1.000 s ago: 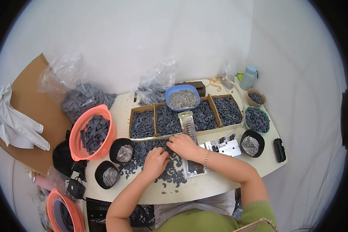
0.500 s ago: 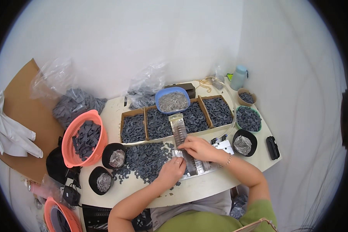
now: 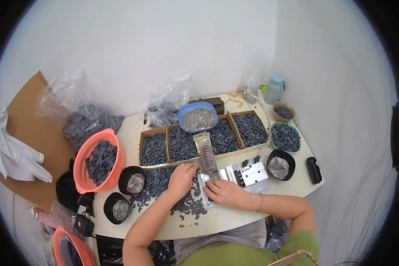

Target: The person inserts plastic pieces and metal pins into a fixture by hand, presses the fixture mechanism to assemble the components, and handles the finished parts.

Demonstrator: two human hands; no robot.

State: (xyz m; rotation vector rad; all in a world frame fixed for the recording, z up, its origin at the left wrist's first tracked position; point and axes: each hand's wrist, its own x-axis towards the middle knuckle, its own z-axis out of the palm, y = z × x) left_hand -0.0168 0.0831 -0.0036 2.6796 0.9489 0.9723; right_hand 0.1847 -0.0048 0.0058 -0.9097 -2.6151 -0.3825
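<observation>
A silver metal fixture with a block and fittings lies on the table before me. From its left part a narrow, clear-topped slotted strip runs back towards the boxes. My right hand rests at the fixture's near left part, fingers bent and tips together; anything in them is hidden. Over the loose heap of small dark grey pieces, left of the strip, is my left hand. Its fingers are drawn together with tips near the strip's left side, and what they hold, if anything, cannot be made out.
Behind stands a divided cardboard tray of grey pieces, with a blue bowl of thin metal pins on it. Black bowls flank the work. A coral basket stands left; a bottle and black case are right.
My left hand has moved from the fixture up and left over the grey pieces. My right hand has come down nearer, off the strip. The long comb-like part over the fixture is gone from there.
</observation>
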